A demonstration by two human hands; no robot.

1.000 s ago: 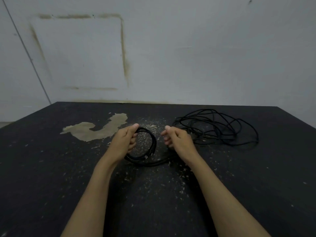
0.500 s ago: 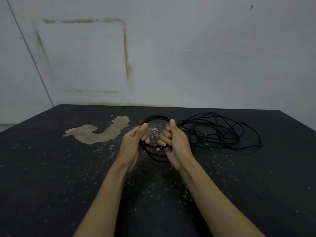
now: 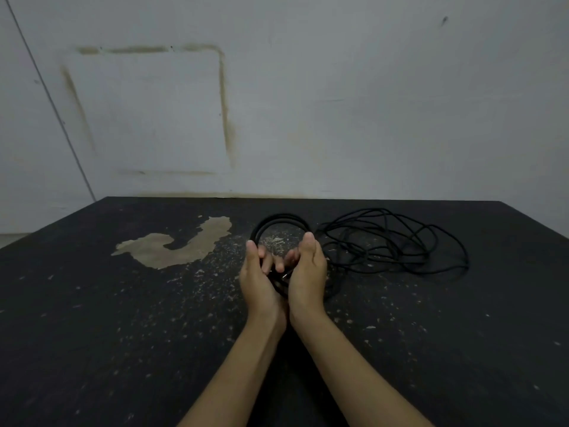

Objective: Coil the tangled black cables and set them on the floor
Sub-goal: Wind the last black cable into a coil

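Coil gathered upright between both hands, second cable untouched

Head view: the left hand [image 3: 257, 280] and right hand [image 3: 308, 272] have closed in until their wrists nearly touch, fingers curled round the lower part of the coiled black cable [image 3: 278, 221], whose loops now stand up beyond the fingertips instead of lying flat between the hands as a second ago. A metal plug tip shows between the palms. Just right of the right hand, the tangled black cable [image 3: 397, 241] lies loose on the dark floor [image 3: 123, 318]. The first coil looks finished and ready to set down.
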